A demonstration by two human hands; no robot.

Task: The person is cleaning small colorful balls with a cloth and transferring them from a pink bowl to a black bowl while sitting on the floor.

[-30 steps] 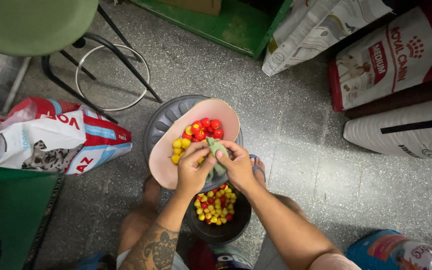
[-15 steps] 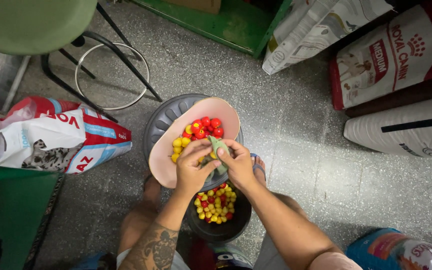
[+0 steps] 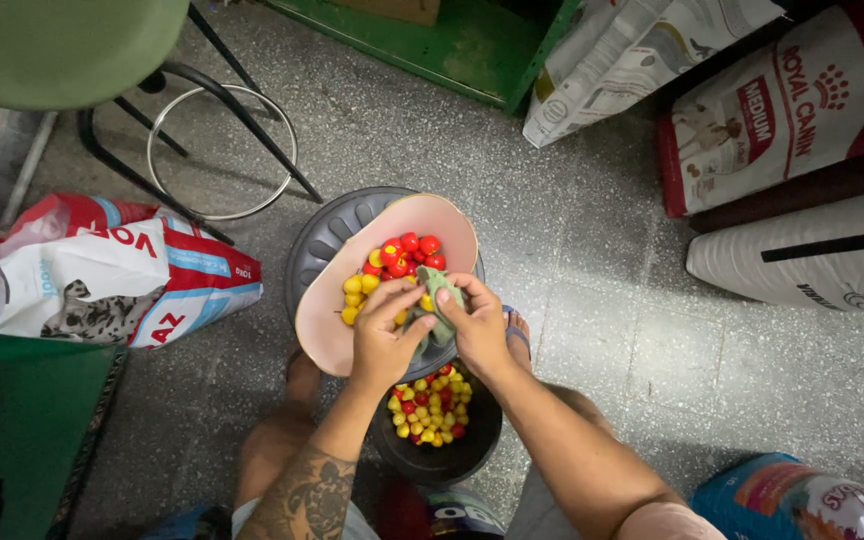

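Observation:
My left hand (image 3: 382, 345) and my right hand (image 3: 474, 330) meet over the near edge of a pale pink dish (image 3: 324, 318). Together they pinch a small green fruit (image 3: 439, 293), fingers wrapped round it. The dish holds red fruits (image 3: 412, 254) at the far side and yellow fruits (image 3: 354, 296) at the left. It rests on a round dark grey lid (image 3: 324, 242). Below my hands stands a black bowl (image 3: 452, 460) filled with several mixed red and yellow fruits (image 3: 428, 406).
A green stool with black legs and a metal ring (image 3: 220, 150) stands at the upper left. A red, white and blue bag (image 3: 112, 270) lies left. Large pet food sacks (image 3: 782, 110) lean at the upper right. My bare knees and a foot frame the bowl.
Both hands stay at the dish's near edge, working the green fruit; they have shifted slightly nearer. Nothing else has moved.

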